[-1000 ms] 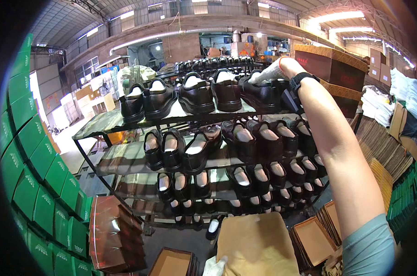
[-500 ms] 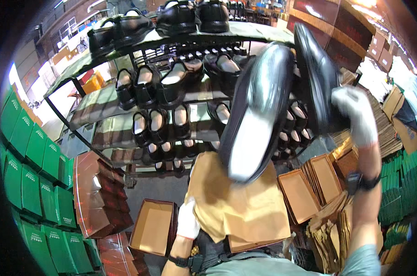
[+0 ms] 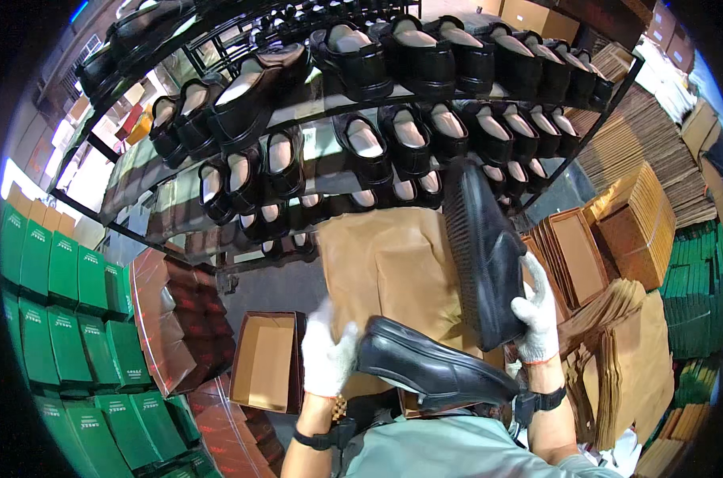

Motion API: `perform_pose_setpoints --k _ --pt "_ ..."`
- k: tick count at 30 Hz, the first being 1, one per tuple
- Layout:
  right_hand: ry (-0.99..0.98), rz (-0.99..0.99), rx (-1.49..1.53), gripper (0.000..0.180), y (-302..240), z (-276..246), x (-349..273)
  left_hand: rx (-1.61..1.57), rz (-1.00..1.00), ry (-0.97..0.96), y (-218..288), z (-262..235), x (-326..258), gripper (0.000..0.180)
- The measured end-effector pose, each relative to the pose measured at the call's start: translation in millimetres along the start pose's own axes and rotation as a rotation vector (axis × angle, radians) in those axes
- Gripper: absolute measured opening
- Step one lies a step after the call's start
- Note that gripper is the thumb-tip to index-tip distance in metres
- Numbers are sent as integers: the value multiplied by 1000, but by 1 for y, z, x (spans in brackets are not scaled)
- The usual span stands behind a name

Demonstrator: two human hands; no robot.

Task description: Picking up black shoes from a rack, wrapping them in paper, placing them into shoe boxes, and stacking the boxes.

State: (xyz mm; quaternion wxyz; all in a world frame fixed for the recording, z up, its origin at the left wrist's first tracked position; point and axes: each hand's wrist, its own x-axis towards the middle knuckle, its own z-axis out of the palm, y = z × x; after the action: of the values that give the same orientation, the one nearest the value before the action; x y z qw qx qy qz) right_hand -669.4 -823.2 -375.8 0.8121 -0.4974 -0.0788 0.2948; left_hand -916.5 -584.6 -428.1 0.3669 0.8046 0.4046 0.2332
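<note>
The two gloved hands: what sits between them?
In the head view, a black shoe lies sideways between the left hand and right hand.

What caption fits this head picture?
Two white-gloved hands, left and right, each hold a shiny black leather shoe.

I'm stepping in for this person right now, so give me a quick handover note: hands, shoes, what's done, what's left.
Left hand: gloved, touching the toe end of a black shoe lying low in front of the body.
Right hand: gloved, gripping a second black shoe, sole facing the camera.
Rack ahead carries rows of matching black shoes.
Brown wrapping paper lies spread under the hands; an open brown box stands empty at left.
Done: one pair is off the rack and in hand.
Left: neither shoe is wrapped or boxed yet.
</note>
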Motion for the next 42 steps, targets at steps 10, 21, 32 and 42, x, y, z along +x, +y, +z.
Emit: perform_pose_setpoints --k 10,21,32,42 --pt "-55 26 303 94 4 -5 10 442 1188 -654 73 17 12 71" --pt "-78 -9 333 87 -5 -52 -9 787 690 -1219 104 22 43 87" --pt "-51 -53 467 79 -20 -85 -24 101 419 -1163 121 -57 60 96" --pt "-64 -17 430 71 7 -90 -31 -413 -188 -582 30 101 -42 72"
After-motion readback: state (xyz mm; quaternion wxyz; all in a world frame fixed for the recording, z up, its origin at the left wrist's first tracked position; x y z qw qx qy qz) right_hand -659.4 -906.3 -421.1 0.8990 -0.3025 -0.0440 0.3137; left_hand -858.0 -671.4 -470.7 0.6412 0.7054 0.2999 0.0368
